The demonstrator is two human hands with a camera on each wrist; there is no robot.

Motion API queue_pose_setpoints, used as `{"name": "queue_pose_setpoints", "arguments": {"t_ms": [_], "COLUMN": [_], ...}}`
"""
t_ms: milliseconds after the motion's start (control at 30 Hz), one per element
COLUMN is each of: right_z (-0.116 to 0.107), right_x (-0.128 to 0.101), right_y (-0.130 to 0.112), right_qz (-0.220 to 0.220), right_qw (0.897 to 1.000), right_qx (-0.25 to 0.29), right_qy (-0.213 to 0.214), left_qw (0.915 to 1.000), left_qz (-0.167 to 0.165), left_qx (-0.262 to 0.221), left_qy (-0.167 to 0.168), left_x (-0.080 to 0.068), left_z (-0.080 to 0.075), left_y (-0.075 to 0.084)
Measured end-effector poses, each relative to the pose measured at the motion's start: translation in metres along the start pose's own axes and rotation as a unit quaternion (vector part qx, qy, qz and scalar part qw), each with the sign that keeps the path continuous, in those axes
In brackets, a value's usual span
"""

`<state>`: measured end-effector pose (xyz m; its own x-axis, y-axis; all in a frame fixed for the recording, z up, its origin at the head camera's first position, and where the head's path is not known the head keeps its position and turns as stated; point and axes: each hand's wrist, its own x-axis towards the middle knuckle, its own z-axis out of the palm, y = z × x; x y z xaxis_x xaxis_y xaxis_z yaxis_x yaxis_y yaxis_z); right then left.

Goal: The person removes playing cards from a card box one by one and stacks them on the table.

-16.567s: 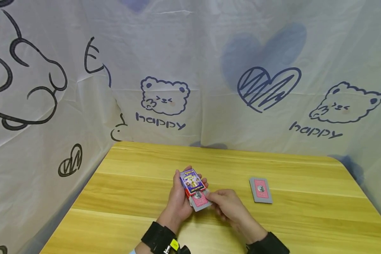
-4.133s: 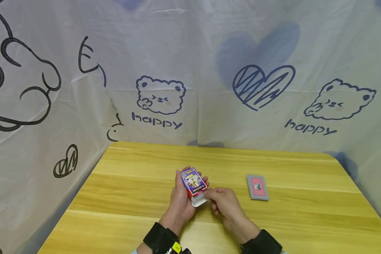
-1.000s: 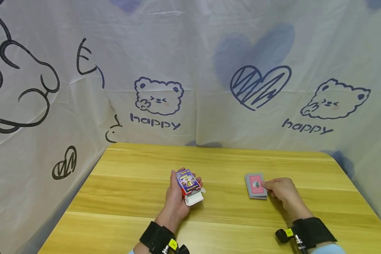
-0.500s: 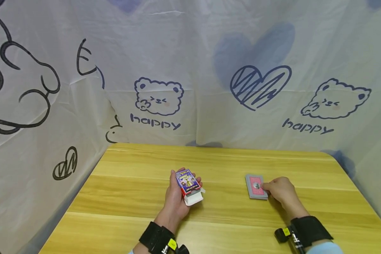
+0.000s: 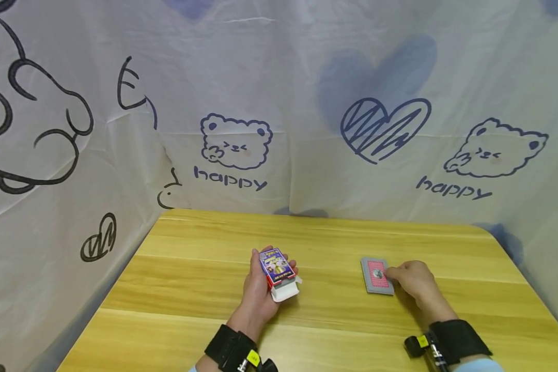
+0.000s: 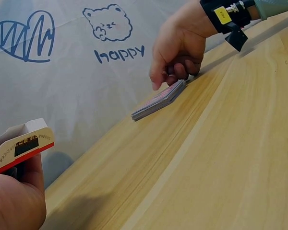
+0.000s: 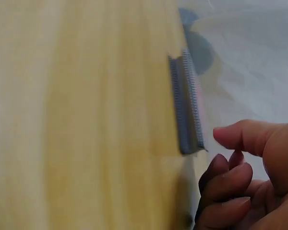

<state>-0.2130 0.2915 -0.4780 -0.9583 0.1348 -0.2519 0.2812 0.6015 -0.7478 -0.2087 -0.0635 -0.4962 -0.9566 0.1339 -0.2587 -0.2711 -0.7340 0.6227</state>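
My left hand grips a blue and red playing-card box, palm up, above the table. Its white end flap hangs open toward me; the left wrist view shows the flap close up. Over at the right, a squared stack of playing cards lies with a pink patterned back on top. My right hand is at the stack's right edge, thumb over it in the head view. In the right wrist view the thumb stands apart from the stack, the other fingers loosely curled, nothing between them.
The light wooden table extends to a white cloth backdrop with bear and heart drawings behind it. A second cloth side closes off the left. Each wrist wears a black strap with a small camera.
Seconds ago my right hand pinched at the box's open end; it has since moved right to the stack. The top card, askew a second ago, now lies flush. The left hand keeps the box.
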Motion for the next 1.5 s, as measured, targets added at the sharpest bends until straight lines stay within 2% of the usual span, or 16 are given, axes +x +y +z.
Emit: {"name": "queue_pose_setpoints", "arguments": {"t_ms": [167, 300, 533, 767, 867, 933, 1167, 1500], "right_z": [0.003, 0.017, 0.059, 0.108, 0.123, 0.130, 0.141, 0.147], "right_x": [-0.004, -0.014, -0.043, -0.068, -0.072, -0.073, -0.074, -0.071], "right_y": [-0.007, -0.026, -0.071, -0.106, -0.113, -0.114, -0.115, -0.115], "right_qz": [-0.005, -0.042, -0.103, -0.085, -0.086, -0.083, -0.046, 0.003], "right_qw": [1.000, 0.998, 0.991, 0.976, 0.969, 0.967, 0.966, 0.958], "right_qx": [0.024, 0.025, 0.085, 0.189, 0.215, 0.223, 0.243, 0.282], "right_qy": [0.011, 0.027, -0.008, -0.064, -0.089, -0.091, -0.075, -0.058], "left_qw": [1.0000, 0.9999, 0.9998, 0.9997, 0.9996, 0.9996, 0.9985, 0.9971], "left_qz": [-0.003, -0.010, -0.015, -0.014, -0.010, -0.006, 0.002, 0.019], "left_qx": [-0.002, -0.008, -0.009, -0.007, -0.004, -0.003, -0.022, -0.016], "left_qy": [0.002, 0.004, -0.005, -0.020, -0.025, -0.026, -0.049, -0.072], "left_x": [0.000, -0.001, -0.002, -0.004, -0.004, -0.005, -0.006, -0.008], "left_z": [0.000, 0.000, 0.001, 0.004, 0.004, 0.005, 0.006, 0.007], "left_y": [-0.001, -0.002, -0.003, -0.004, -0.004, -0.004, -0.006, -0.010]}}
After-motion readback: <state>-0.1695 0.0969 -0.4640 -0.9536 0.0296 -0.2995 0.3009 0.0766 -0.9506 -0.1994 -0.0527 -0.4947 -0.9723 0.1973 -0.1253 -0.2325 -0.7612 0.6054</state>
